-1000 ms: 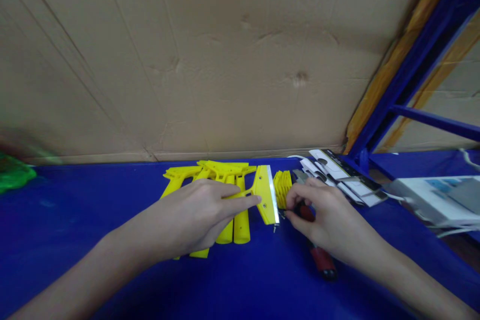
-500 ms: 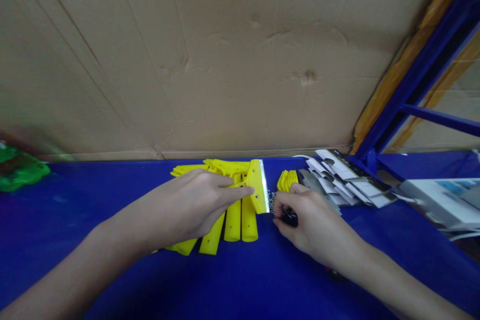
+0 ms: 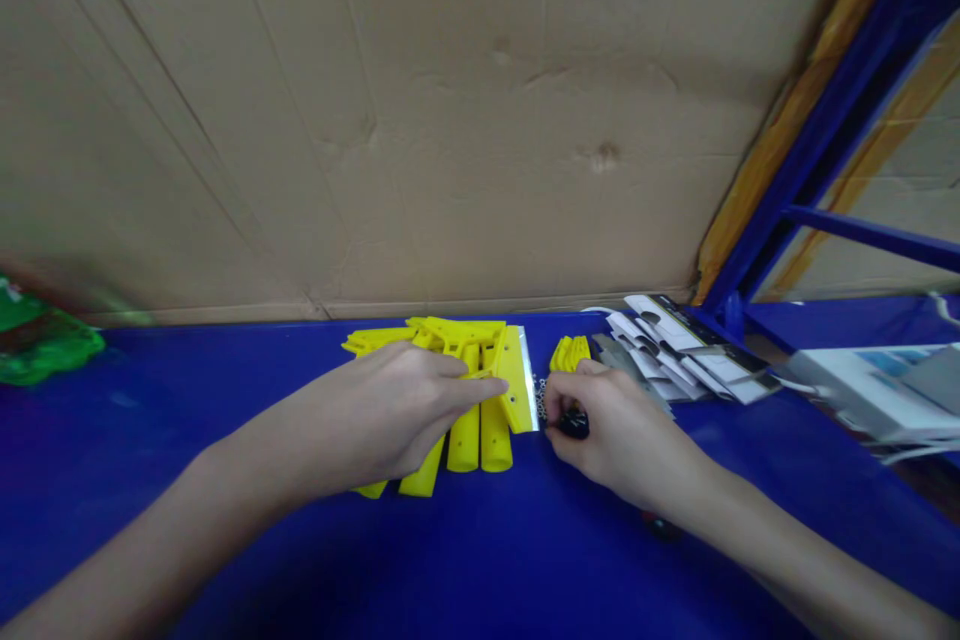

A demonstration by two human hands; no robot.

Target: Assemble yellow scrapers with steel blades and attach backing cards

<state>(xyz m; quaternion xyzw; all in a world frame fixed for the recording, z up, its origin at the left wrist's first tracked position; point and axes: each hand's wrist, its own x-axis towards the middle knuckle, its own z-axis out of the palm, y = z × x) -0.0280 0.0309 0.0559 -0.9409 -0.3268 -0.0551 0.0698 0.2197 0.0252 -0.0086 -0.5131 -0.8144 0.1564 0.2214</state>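
The left hand's fingers grasp a yellow plastic scraper with a silver blade, its head at their tips; the right hand's fingers bunch beside small silvery metal screws, their grip unclear.

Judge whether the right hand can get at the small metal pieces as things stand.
Probably yes: the right hand is close beside the small metal pieces, and nothing seems to lie between; the silver blade is on their other side.
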